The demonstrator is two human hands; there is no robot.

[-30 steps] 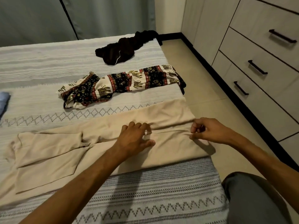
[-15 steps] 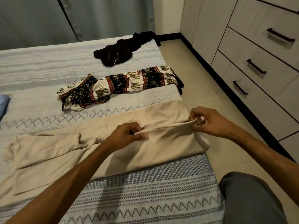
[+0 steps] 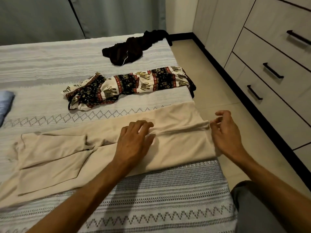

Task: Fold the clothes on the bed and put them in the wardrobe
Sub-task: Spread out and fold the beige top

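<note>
A beige garment (image 3: 176, 143) lies spread across the near part of the bed (image 3: 151, 199), with a lengthwise fold ridge along its right half. My left hand (image 3: 134, 142) rests flat on it with fingers straight, fingertips on the ridge. At the garment's right end, by the bed edge, my right hand (image 3: 225, 135) hovers with loosely curled fingers, its fingertips just touching the end of the fold. Farther back lie elephant-print trousers (image 3: 134, 83) and a crumpled black garment (image 3: 129, 49).
The wardrobe (image 3: 277, 56) with black-handled drawers stands along the right wall, across a strip of tiled floor (image 3: 210, 78). A blue cloth (image 3: 5, 103) shows at the bed's left edge. My knee in grey (image 3: 252, 207) is at the lower right.
Both hands were pinching and lifting the fold of the beige garment. They have set it down; the left hand now lies flat and the right hand has loosened its fingers.
</note>
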